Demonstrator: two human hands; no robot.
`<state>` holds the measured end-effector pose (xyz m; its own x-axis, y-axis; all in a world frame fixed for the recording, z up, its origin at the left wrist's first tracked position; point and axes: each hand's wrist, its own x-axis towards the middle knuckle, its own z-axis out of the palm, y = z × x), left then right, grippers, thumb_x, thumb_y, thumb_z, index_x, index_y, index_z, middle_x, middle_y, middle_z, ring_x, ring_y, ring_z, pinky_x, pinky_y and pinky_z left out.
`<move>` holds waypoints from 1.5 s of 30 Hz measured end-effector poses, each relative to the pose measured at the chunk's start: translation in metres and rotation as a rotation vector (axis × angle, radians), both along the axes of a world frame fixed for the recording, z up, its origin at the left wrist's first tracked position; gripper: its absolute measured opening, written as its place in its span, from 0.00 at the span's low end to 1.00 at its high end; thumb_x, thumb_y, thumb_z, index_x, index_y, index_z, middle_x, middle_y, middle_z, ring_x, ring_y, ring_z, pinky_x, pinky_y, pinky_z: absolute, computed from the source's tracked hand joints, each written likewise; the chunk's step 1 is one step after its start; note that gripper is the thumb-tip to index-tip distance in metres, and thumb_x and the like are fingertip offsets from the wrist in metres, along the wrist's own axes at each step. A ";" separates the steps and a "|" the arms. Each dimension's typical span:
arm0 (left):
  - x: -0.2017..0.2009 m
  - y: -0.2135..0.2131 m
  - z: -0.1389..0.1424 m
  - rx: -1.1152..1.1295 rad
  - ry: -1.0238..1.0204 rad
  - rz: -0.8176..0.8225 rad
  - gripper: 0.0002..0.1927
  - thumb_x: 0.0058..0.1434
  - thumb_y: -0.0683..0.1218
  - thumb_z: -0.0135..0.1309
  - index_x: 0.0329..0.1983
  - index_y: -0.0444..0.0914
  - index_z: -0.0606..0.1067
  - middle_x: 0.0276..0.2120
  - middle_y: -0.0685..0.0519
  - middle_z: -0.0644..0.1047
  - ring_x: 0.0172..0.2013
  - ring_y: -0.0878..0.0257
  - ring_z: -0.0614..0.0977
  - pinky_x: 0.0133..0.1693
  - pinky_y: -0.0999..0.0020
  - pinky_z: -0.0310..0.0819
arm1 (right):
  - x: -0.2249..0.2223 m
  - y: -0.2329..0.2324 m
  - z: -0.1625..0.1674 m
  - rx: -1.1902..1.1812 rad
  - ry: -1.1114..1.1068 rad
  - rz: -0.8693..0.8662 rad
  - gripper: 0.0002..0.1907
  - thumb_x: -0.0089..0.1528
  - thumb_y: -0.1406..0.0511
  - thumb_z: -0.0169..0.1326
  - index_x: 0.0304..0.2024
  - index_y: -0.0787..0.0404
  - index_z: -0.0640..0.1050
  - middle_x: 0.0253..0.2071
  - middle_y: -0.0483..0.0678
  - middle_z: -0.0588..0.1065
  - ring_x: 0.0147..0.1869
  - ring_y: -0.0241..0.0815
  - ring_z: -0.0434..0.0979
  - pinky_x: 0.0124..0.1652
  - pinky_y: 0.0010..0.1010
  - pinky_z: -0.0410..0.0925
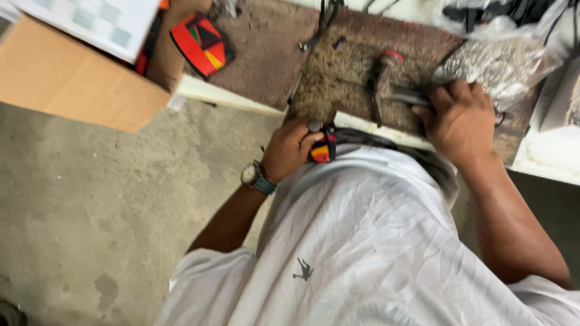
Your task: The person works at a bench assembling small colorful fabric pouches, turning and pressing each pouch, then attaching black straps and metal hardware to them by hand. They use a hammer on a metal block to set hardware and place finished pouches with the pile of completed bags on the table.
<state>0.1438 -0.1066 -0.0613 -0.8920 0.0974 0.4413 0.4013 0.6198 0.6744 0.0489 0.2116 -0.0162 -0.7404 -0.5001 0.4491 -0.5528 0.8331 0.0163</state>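
My left hand [289, 148], with a wristwatch [257, 177] on its wrist, grips a small red, yellow and black striped piece [323, 147] at the edge of the worn brown workbench [344, 72]. My right hand [459, 121] is closed on a dark metal tool [411, 96] lying on the bench. Just left of that tool lies a hammer [383, 81] with a red-tipped handle. My white shirt [374, 241] fills the lower frame and hides the bench's front edge.
A cardboard box [72, 78] stands at upper left with a white sheet [90, 21] on it. A red, black and yellow striped piece [200, 43] lies by the box. Clear plastic bags [501, 63] sit at upper right. Concrete floor [90, 205] lies at left.
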 end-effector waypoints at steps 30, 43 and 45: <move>0.006 0.007 0.001 0.007 -0.027 0.003 0.09 0.67 0.44 0.57 0.45 0.34 0.76 0.39 0.42 0.79 0.39 0.43 0.81 0.40 0.54 0.75 | -0.030 -0.013 0.081 -0.185 0.046 0.120 0.13 0.63 0.66 0.51 0.51 0.55 0.75 0.26 0.49 0.74 0.23 0.49 0.75 0.23 0.42 0.68; -0.001 0.007 -0.038 0.018 0.026 0.092 0.14 0.67 0.45 0.59 0.50 0.32 0.76 0.46 0.39 0.79 0.46 0.40 0.81 0.47 0.54 0.77 | -0.063 0.020 -0.005 0.029 -0.046 0.067 0.21 0.72 0.54 0.54 0.65 0.52 0.77 0.46 0.54 0.75 0.48 0.56 0.77 0.42 0.45 0.71; 0.001 0.006 -0.035 0.017 0.028 0.086 0.10 0.67 0.45 0.59 0.47 0.34 0.77 0.46 0.40 0.80 0.47 0.42 0.82 0.48 0.54 0.77 | -0.040 0.003 0.008 0.008 -0.007 0.108 0.21 0.74 0.52 0.56 0.63 0.56 0.79 0.49 0.56 0.74 0.48 0.55 0.74 0.47 0.44 0.69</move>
<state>0.1444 -0.1004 -0.0959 -0.8843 0.0130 0.4667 0.3654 0.6416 0.6744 0.0084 0.2146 -0.0087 -0.6851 -0.5807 0.4398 -0.6396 0.7685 0.0182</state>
